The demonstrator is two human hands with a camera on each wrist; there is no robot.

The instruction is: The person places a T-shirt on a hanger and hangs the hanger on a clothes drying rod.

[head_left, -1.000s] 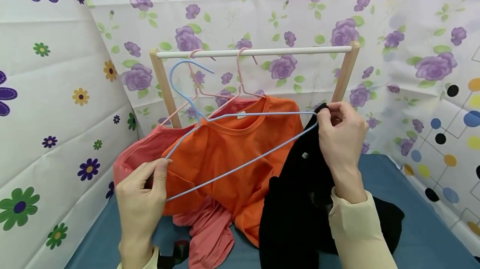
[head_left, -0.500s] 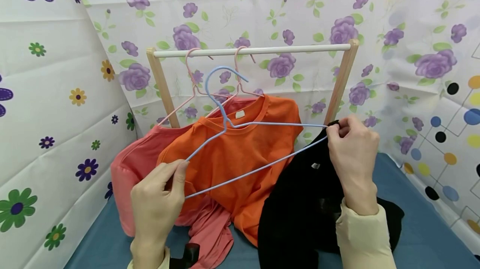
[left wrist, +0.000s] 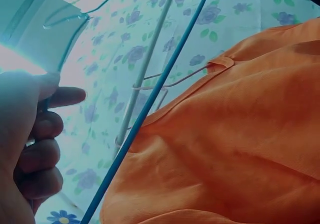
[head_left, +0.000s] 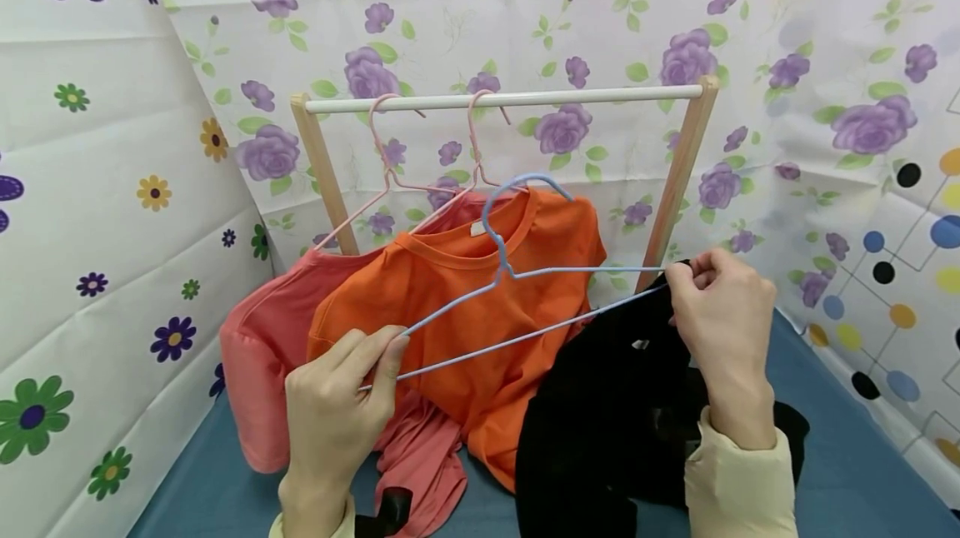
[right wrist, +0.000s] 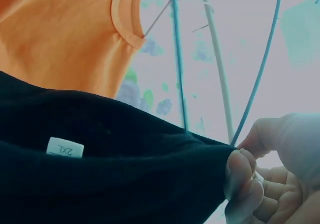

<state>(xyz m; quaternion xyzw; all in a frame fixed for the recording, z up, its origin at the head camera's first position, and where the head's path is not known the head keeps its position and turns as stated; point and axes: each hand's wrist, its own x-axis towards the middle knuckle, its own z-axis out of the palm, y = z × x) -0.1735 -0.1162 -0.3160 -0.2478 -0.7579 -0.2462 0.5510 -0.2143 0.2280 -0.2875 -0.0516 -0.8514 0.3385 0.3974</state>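
Observation:
A light blue hanger is held between my hands, tilted, its hook leaning toward the rack. My left hand pinches its left shoulder end. At the other end, my right hand pinches the hanger's tip together with the edge of a black garment. The right wrist view shows that hanger corner inside the garment's opening, near a white 2XL label. The rest of the black garment droops onto the blue surface. Behind the hanger, an orange T-shirt fills much of the left wrist view.
A small rack with a white rail and wooden posts stands at the back. Two pink hangers hang from it, bearing the orange T-shirt and a pink garment. Patterned sheets wall the blue-covered surface.
Both hands have moved right and down with the hanger, its hook dropping from near the rail to the orange T-shirt's collar. The black garment's held edge has moved along with the right hand.

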